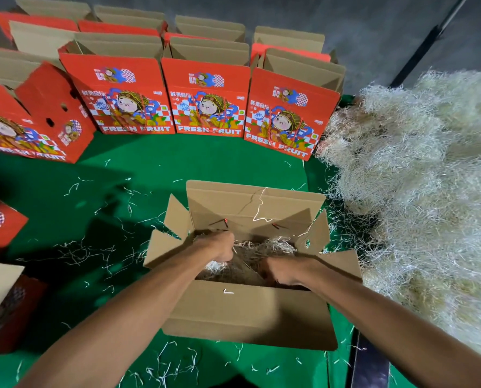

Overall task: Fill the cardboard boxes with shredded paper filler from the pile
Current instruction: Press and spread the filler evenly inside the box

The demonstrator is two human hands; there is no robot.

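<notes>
Head view: we had both hands down in the open box, working shredded paper into it.

Our left hand [219,246] was curled around a clump of filler [264,247] near the far left corner of the open box [247,312], and our right hand [282,271] was sunk at the near right side, fingers bent under and partly hidden, so we could not tell whether it gripped any paper. The box sat on the green table [155,169], flaps splayed, only thinly lined, its bottom showing between the hands. We judged this the spreading step, with the fill far from done. The pile [418,169] lay just beside the box on our right, so the next move called for letting go and reaching right for another armful. A row of red printed boxes [208,99] stood beyond.
</notes>
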